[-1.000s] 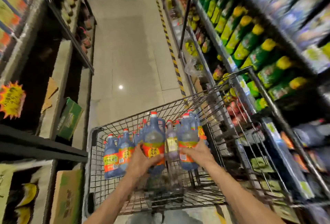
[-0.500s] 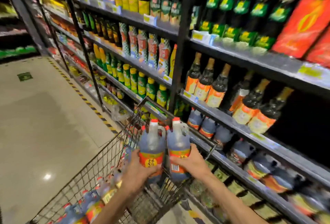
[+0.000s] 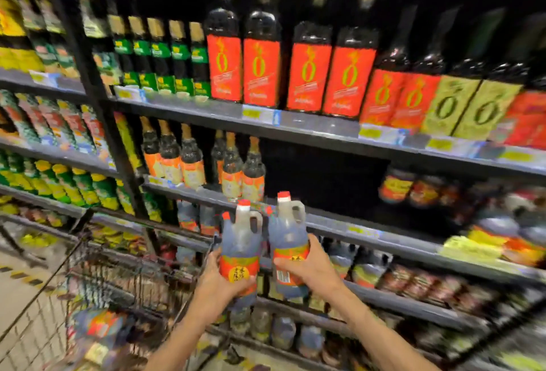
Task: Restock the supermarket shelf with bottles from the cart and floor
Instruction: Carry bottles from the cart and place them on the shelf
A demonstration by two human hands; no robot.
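Fingers [image 3: 283, 262] around jugs [image 3: 240, 249], shelf [image 3: 369, 233] seemingly near.

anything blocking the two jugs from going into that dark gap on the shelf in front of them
Nothing visible does. The left jug in the left hand and the right jug in the right hand face the open gap.

The left hand [image 3: 220, 282] grips a dark bottle [image 3: 240, 248] and the right hand [image 3: 307, 267] grips a second bottle [image 3: 288, 240], side by side, upright, before a stocked shelf [image 3: 325, 131]. The wire cart [image 3: 118, 279] stands lower left, blurred.
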